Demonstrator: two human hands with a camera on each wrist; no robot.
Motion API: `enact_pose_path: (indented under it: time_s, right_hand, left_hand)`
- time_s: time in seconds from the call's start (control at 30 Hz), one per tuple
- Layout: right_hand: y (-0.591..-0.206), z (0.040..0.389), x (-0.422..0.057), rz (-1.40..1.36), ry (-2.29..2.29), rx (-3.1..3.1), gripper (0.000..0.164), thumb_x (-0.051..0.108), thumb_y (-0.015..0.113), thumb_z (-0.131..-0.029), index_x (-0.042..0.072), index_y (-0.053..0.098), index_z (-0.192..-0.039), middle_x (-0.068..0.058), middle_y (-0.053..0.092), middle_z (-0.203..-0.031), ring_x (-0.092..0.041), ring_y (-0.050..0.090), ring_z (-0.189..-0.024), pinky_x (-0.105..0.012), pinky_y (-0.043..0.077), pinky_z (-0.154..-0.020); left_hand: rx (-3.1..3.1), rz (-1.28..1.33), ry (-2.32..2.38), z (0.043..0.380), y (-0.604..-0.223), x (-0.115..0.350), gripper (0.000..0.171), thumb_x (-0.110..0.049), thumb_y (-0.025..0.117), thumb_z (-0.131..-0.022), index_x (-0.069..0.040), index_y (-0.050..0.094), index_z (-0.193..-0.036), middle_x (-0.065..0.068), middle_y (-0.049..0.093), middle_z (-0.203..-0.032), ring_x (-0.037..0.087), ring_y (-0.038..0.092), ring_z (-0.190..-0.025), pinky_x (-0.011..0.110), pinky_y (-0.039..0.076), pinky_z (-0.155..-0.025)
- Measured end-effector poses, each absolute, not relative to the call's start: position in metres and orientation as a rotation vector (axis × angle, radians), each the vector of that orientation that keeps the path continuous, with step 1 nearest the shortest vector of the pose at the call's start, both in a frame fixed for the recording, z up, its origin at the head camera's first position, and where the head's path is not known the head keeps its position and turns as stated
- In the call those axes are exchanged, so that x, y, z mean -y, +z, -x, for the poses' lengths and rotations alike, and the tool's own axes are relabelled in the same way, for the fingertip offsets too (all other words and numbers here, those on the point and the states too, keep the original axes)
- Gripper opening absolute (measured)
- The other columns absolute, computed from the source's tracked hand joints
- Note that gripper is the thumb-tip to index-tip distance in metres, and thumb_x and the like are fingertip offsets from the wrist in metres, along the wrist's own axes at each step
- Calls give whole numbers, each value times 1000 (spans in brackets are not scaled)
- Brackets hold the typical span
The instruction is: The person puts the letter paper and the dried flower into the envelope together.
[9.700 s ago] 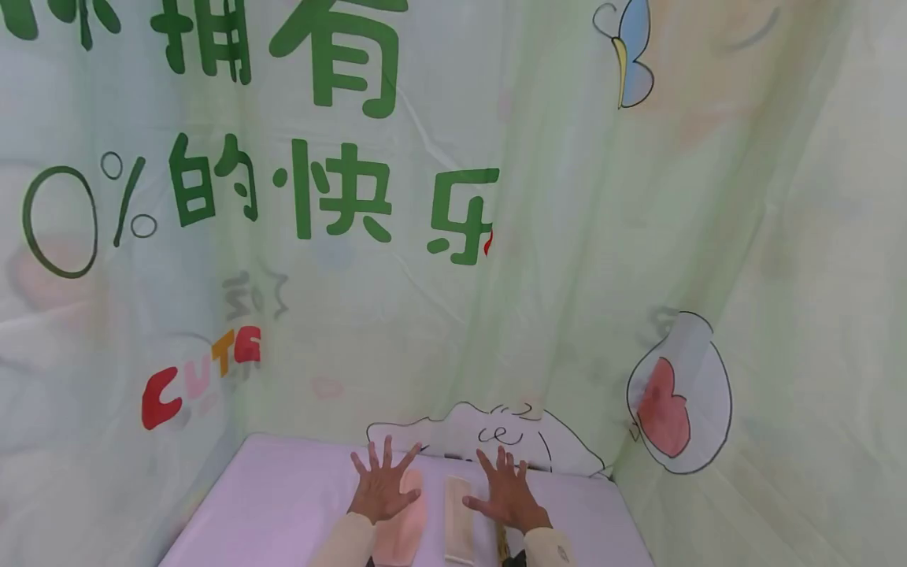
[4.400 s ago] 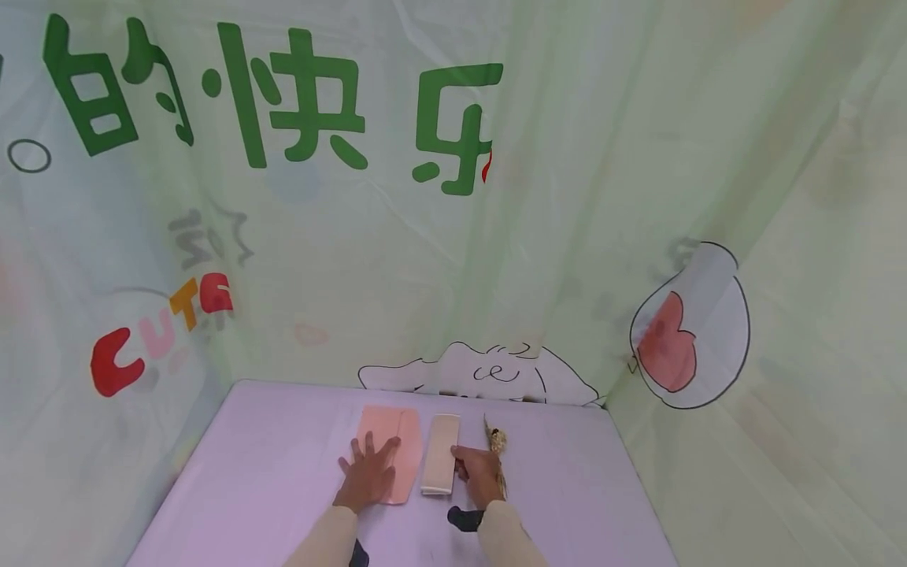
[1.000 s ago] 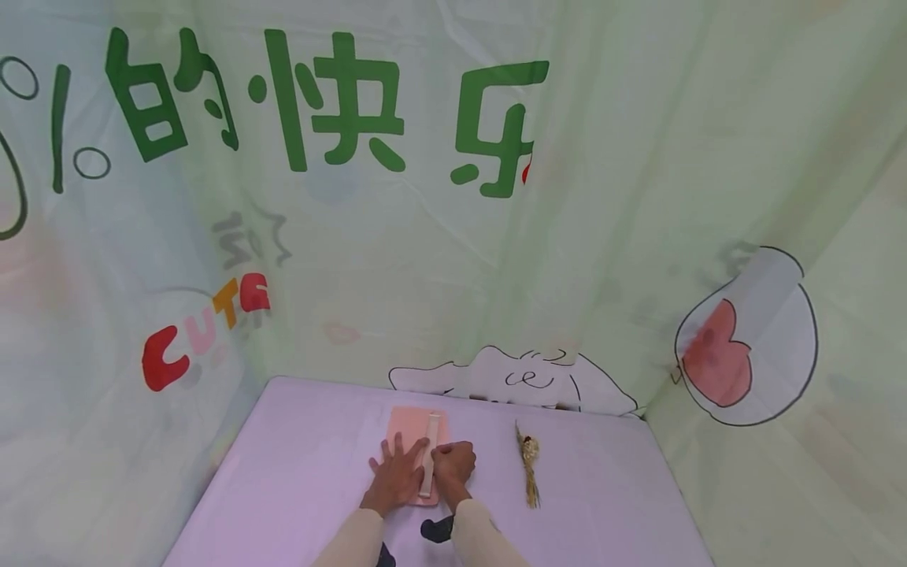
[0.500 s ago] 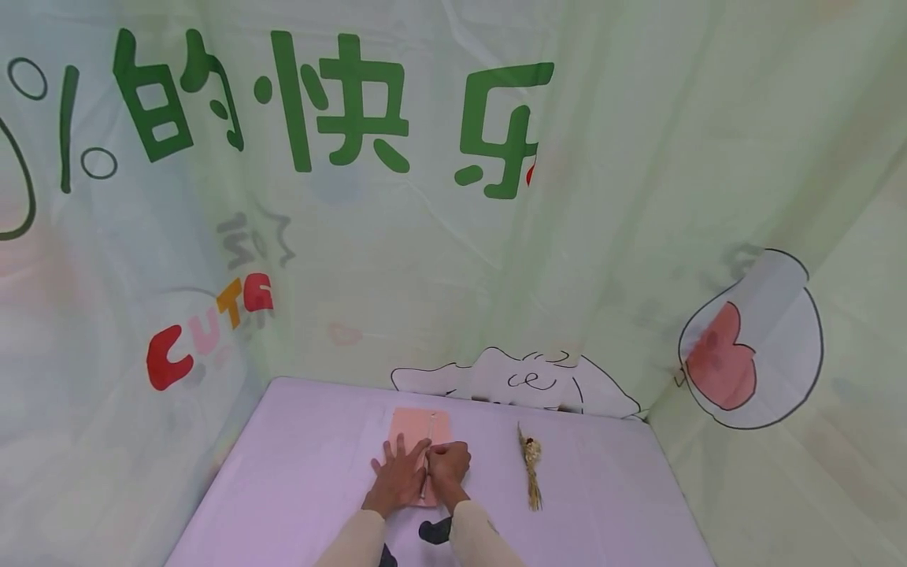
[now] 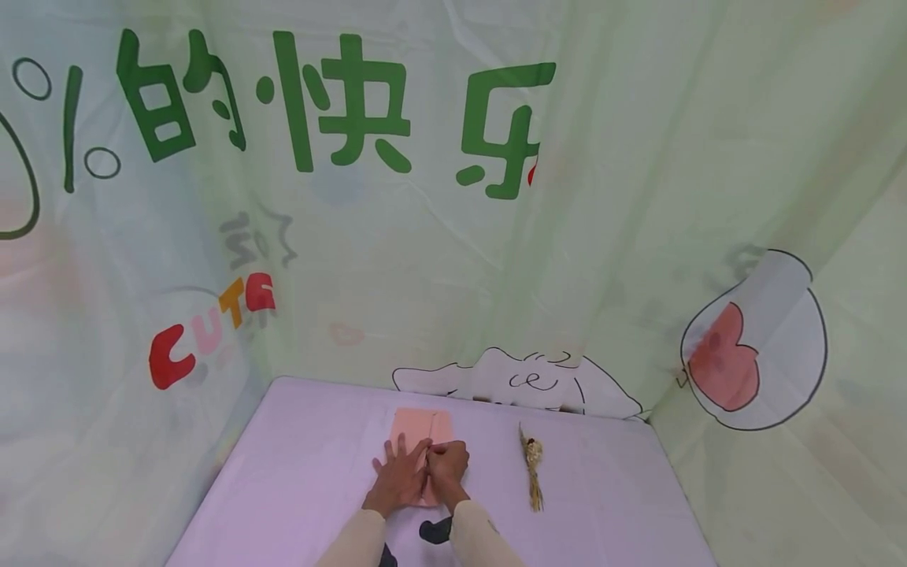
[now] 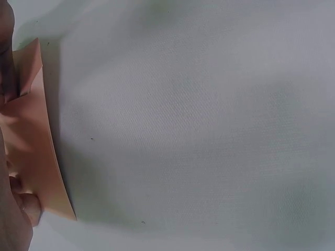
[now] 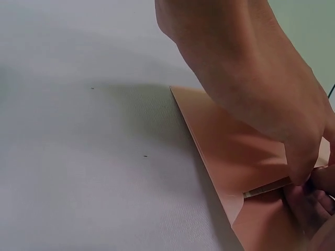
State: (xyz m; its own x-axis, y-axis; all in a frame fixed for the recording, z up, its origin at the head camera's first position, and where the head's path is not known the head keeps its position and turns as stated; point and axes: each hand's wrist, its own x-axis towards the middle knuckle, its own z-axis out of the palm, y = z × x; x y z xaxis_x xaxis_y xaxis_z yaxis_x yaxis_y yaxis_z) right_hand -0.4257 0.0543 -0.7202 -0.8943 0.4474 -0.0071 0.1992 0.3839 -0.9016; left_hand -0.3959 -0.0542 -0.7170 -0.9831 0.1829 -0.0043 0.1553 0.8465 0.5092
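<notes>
In the head view a pink paper envelope [image 5: 411, 421] lies flat on the lilac table. My left hand [image 5: 402, 476] rests on it with spread fingers, its thumb side close by the slit. My right hand [image 5: 449, 465] has curled fingers at that slit, pinching a cream folded card [image 7: 267, 187]. Only the card's thin edge shows, in the right wrist view; most of it is hidden inside the envelope and behind my fingers. In the left wrist view the envelope [image 6: 34, 146] bulges slightly, one edge lifted off the cloth.
A small dried flower bouquet [image 5: 533, 468] lies on the table [image 5: 602, 488] to the right of my hands. A printed fabric curtain [image 5: 425, 276] surrounds the table at the back and sides. A black strap part [image 5: 434, 530] hangs by my right wrist.
Earlier the cream card lay beside the envelope; my right hand picked it up, brought it left to the slit and slid it in. Its visible strip has narrowed to almost nothing.
</notes>
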Motion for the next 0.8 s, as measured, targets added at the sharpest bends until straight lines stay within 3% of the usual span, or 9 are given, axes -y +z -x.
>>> enact_pose_path:
  time_s: [0.17,0.5,0.8]
  right_hand:
    - [-723,427,-53,577,1471,2407,5,-7,77,-80,-6,82,-79,-20,78,-74,-24,71,-63,-44,64,-65]
    - [-717,427,-51,586,1547,2440,5,-6,77,-90,-10,80,-88,-22,79,-82,-26,73,-70,-42,66,-68]
    - [-715,424,-51,589,1533,2473,5,-4,79,-89,-7,82,-89,-21,80,-81,-26,72,-69,-42,65,-66]
  left_hand:
    - [-2961,-275,807,397,-718,55,52,-41,59,-108,-28,51,-157,36,39,-168,74,38,-148,94,32,-106]
    - [-2975,-291,835,395,-713,56,51,-36,59,-108,-23,52,-157,38,41,-166,74,39,-146,94,33,-105]
    - [-2957,-277,860,397,-714,56,50,-36,59,-109,-24,52,-157,38,39,-168,73,37,-148,94,31,-107]
